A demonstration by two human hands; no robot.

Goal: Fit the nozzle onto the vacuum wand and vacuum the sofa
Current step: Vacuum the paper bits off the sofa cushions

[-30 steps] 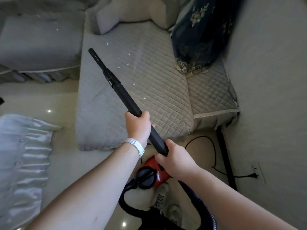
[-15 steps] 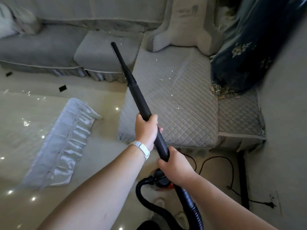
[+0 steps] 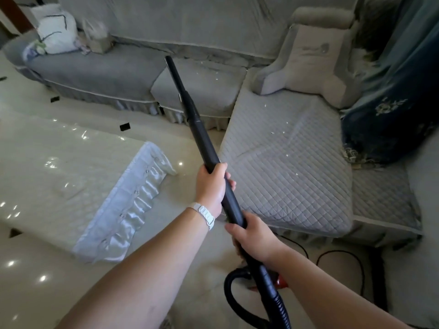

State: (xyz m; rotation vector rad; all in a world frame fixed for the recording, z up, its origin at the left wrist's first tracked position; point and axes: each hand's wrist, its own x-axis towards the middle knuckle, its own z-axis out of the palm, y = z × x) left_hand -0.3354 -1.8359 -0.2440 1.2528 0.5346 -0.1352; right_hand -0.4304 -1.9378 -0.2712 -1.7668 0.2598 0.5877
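The black vacuum wand [image 3: 209, 148] is gripped in the centre of the frame by both hands: the left hand [image 3: 211, 184] is wrapped round its middle, and the right hand [image 3: 254, 233] is curled round its lower end, just above the ribbed hose [image 3: 273, 295]. The slim nozzle [image 3: 177, 77] is seated on the wand's far end and is pointed toward the upper centre, over the grey sofa [image 3: 285, 186], where white scraps [image 3: 287, 123] are scattered on the quilted seat at the right.

Bare forearms, white wristband [image 3: 204, 213] — left wrist

Both hands [image 3: 211, 186] [image 3: 253, 236] grip wand [image 3: 204, 143] above sofa [image 3: 285, 162].
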